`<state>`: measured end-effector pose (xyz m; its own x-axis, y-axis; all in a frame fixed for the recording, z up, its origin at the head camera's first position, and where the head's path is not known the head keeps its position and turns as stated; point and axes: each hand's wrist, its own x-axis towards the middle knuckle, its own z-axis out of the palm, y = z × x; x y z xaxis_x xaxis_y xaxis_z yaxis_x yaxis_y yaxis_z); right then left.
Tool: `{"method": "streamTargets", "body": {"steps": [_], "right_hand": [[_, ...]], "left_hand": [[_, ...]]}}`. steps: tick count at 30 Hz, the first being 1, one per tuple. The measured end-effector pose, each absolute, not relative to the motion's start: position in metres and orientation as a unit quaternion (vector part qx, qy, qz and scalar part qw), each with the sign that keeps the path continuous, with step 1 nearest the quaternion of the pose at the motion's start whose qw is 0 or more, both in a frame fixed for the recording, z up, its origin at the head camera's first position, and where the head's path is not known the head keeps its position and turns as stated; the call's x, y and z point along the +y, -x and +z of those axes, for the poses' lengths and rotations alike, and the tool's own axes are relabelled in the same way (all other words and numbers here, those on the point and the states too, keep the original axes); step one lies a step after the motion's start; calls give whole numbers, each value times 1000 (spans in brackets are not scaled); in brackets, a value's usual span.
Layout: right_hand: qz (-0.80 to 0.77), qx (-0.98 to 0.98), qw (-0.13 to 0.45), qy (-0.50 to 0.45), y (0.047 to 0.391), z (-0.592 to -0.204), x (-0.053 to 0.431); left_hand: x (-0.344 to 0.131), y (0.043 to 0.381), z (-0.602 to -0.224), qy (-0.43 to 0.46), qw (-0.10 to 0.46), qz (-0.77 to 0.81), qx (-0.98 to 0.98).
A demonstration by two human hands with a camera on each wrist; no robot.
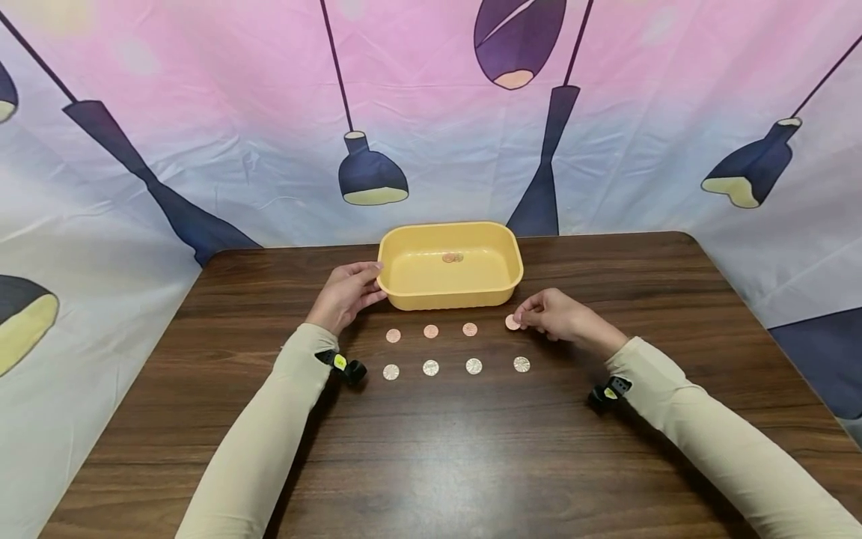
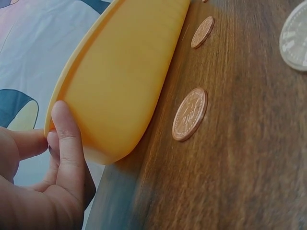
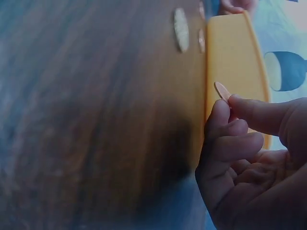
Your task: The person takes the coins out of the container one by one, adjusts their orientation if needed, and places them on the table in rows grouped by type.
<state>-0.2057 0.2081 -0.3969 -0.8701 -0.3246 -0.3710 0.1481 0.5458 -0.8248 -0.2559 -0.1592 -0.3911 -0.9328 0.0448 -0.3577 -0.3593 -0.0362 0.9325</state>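
Observation:
A yellow plastic tub stands at the far side of the table, with a couple of coins lying together inside it. My left hand holds the tub's left end, thumb and fingers at the rim. Between thumb and fingertips, my right hand pinches a copper-coloured coin, just off the tub's front right corner. In the right wrist view this coin is tilted and raised above the wood. Three copper-coloured coins form a row in front of the tub. Nearer me runs a row of several silver-coloured coins.
Everything rests on a dark brown wooden table. Behind its far edge hangs a pastel cloth printed with dark lamps. Small black wrist cameras sit on both sleeves, low over the tabletop.

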Motion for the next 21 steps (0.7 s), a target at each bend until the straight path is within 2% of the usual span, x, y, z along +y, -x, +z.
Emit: {"method": "streamTargets", "body": {"steps": [10, 21], "right_hand": [[-351, 912, 185, 103, 212, -404, 203], [-298, 931, 184, 108, 215, -403, 197]], "left_hand": [[-160, 255, -391, 112, 147, 709, 681], [-159, 257, -391, 119, 144, 707, 682]]}}
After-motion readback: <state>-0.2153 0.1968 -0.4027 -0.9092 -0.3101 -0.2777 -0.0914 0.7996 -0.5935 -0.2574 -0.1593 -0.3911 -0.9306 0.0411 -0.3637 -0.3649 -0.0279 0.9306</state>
